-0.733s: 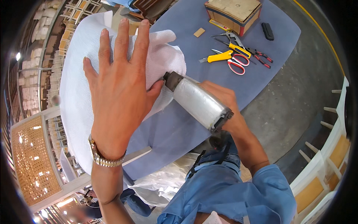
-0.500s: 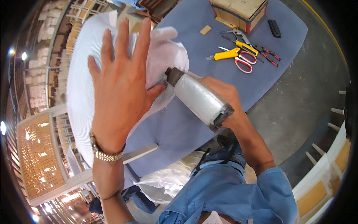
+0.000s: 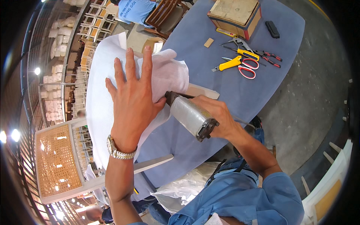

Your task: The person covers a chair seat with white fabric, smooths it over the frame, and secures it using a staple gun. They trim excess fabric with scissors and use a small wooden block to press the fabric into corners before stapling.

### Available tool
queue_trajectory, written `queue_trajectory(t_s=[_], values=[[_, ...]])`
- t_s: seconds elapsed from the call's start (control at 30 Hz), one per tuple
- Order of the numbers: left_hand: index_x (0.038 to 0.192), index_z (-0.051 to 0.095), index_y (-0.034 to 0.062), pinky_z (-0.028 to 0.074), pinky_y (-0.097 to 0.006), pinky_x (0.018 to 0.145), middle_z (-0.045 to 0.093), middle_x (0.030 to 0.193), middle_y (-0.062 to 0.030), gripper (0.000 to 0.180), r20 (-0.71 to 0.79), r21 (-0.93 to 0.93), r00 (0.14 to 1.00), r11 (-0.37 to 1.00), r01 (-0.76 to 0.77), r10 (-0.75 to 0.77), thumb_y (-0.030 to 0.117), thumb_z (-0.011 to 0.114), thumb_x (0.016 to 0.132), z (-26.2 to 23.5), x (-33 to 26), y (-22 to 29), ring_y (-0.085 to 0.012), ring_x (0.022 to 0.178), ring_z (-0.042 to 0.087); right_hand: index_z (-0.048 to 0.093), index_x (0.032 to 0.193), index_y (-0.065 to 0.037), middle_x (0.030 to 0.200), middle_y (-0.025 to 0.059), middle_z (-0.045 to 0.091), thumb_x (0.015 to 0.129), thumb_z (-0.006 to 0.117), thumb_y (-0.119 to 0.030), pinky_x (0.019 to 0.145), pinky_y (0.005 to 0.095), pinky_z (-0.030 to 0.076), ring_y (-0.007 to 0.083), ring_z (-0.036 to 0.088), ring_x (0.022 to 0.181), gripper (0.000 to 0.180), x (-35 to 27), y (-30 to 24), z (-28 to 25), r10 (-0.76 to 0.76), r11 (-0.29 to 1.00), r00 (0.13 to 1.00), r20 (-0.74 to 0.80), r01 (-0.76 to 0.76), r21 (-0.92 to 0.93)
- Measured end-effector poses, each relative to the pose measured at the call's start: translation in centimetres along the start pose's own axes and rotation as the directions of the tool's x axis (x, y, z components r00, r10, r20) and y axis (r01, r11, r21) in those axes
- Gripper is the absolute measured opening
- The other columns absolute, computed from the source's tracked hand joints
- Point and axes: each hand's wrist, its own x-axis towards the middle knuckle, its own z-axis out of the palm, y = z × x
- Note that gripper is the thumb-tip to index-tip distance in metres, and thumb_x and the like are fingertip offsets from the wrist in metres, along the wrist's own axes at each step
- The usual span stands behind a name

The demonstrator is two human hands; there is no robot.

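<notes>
White ribbed fabric is draped over the seat of a pale wooden chair tipped on its side, with its woven cane back at the left. My left hand lies spread on the fabric, fingers pointing away from me. In my right hand is a silver and black staple gun, its nose at the fabric's edge, close beside my left thumb. Two pale chair legs, a near one and a far one, stick out over the table. The seat frame beneath the fabric is hidden.
On the blue-grey covered table are a worn box, red-handled scissors, a yellow cutter, pliers and a black case. Clear plastic sheeting hangs near me. Another person is at the far side.
My view has shifted. Both hands and the staple gun appear lower in the picture, and the far chair leg now shows past the gun. My left hand stays spread on the fabric.
</notes>
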Motion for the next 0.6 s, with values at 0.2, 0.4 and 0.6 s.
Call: queue_trajectory(t_s=[0.2, 0.4, 0.6], values=[[0.161, 0.019, 0.0231, 0.037, -0.076, 0.100, 0.028, 0.158, -0.0247, 0.123, 0.023, 0.003, 0.999, 1.000, -0.028, 0.028, 0.019, 0.092, 0.062, -0.6, 0.3, 0.1, -0.0542, 0.141, 0.031, 0.062, 0.125, -0.003, 0.113, 0.0134, 0.066, 0.065, 0.080, -0.011, 0.082, 0.0370, 0.056, 0.0334, 0.068, 0.098, 0.063, 0.3, -0.5, -0.2, 0.087, 0.996, 0.996, 0.016, -0.087, 0.019], [0.161, 0.020, 0.0236, 0.036, -0.076, 0.099, 0.030, 0.157, -0.0242, 0.123, 0.019, -0.007, 1.000, 1.000, -0.023, 0.023, 0.021, 0.093, 0.062, -0.1, 0.0, -0.2, -0.0535, 0.141, 0.031, 0.063, 0.124, -0.003, 0.114, 0.0137, 0.066, 0.064, 0.081, -0.010, 0.084, 0.0366, 0.057, 0.0333, 0.067, 0.100, 0.063, -0.2, -0.4, -0.3, 0.031, 0.999, 0.999, -0.018, -0.031, -0.018], [0.160, 0.021, 0.0239, 0.036, -0.076, 0.099, 0.035, 0.153, -0.0219, 0.123, 0.017, -0.005, 1.000, 1.000, -0.006, 0.006, 0.024, 0.094, 0.061, -0.2, 0.2, -0.1, -0.0520, 0.141, 0.032, 0.064, 0.122, -0.002, 0.116, 0.0137, 0.067, 0.061, 0.082, -0.010, 0.085, 0.0370, 0.057, 0.0332, 0.068, 0.101, 0.065, -0.1, 0.7, -0.9, -0.071, 0.997, 0.995, -0.075, 0.068, -0.040]])
